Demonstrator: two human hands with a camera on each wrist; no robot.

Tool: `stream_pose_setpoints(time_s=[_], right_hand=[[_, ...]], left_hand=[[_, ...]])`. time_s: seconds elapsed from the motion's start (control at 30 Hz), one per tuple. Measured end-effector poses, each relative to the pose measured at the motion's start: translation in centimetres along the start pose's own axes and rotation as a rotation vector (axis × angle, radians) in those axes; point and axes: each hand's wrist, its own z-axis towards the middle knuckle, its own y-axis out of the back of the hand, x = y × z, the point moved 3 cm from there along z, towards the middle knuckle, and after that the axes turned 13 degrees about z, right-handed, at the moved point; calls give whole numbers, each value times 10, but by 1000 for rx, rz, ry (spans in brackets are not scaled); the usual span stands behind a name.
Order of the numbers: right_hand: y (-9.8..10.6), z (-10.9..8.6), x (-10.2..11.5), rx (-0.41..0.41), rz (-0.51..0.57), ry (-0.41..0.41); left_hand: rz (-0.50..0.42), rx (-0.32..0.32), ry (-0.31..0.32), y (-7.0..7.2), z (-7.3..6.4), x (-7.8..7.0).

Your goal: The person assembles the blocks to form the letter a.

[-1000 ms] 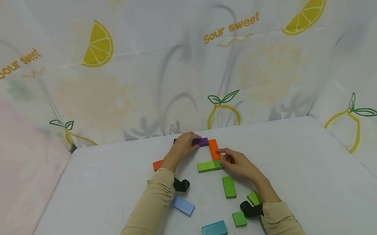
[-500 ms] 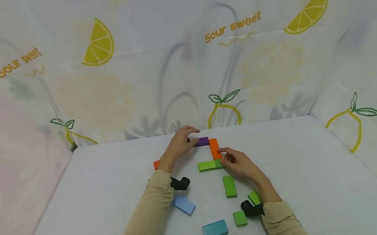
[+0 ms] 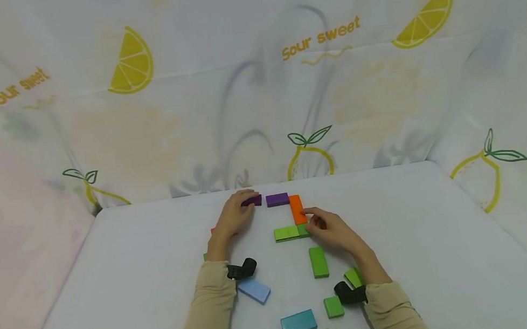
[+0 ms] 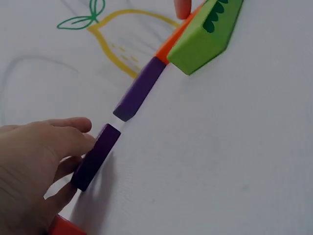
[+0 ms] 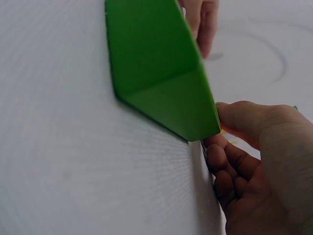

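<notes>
My left hand (image 3: 234, 218) pinches a dark purple block (image 4: 96, 157) at the back of the table, its fingers on the block's far side. A small gap separates that block from a lighter purple block (image 3: 277, 200), whose right end meets an upright orange block (image 3: 297, 209). Below the orange one lies a light green block (image 3: 286, 233), with a darker green block (image 3: 303, 230) at its right. My right hand (image 3: 331, 229) touches the orange block with its index finger. Its thumb rests at the darker green block's edge, and the other fingers are loosely curled.
Loose on the white table (image 3: 138, 309) are a green block (image 3: 318, 262), a small green block (image 3: 333, 307), a teal block (image 3: 298, 324) and a light blue block (image 3: 255, 291). A red block (image 4: 66, 227) is partly hidden by my left hand.
My left hand has left the lighter purple block and moved left, where it now holds the dark purple block. The right hand has stayed at the orange and green blocks.
</notes>
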Motion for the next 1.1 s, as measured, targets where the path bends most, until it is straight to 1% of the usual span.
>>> stream_pose_setpoints(time_s=[0.17, 0.33, 0.6, 0.7, 0.93, 1.1], right_hand=[[1, 0, 1, -8, -7, -2], [2, -1, 3, -10, -4, -20], [-1, 0, 3, -2, 9, -27], [0, 0, 3, -8, 4, -22], [0, 0, 3, -18, 3, -38], [-1, 1, 1, -20, 0, -34]], left_hand=[[8, -11, 13, -2, -1, 4], [0, -24, 21, -2, -2, 2], [19, -62, 22, -2, -4, 2], [7, -60, 37, -1, -4, 3], [-29, -31, 80, 0, -5, 4], [-39, -26, 86, 0, -7, 4]])
